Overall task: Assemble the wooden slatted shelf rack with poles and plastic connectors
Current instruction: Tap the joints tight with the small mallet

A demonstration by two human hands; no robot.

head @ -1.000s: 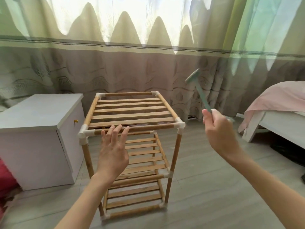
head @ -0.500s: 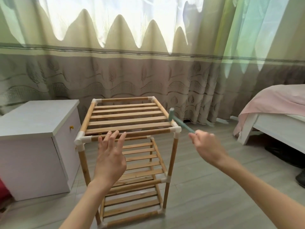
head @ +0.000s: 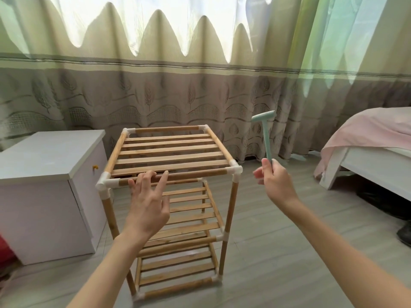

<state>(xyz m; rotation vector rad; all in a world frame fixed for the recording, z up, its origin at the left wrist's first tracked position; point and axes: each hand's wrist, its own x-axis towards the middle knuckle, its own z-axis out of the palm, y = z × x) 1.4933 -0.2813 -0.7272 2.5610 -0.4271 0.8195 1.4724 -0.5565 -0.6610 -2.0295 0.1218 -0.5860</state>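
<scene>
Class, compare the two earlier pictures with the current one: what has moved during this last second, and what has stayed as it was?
The right hand swung the green hammer down to the rack's near right corner connector, then raised it again, head up. The left hand moved forward, and its fingers now touch the top front pole. The rack stands in the same place, and the right hand keeps its hold on the hammer handle.
</scene>
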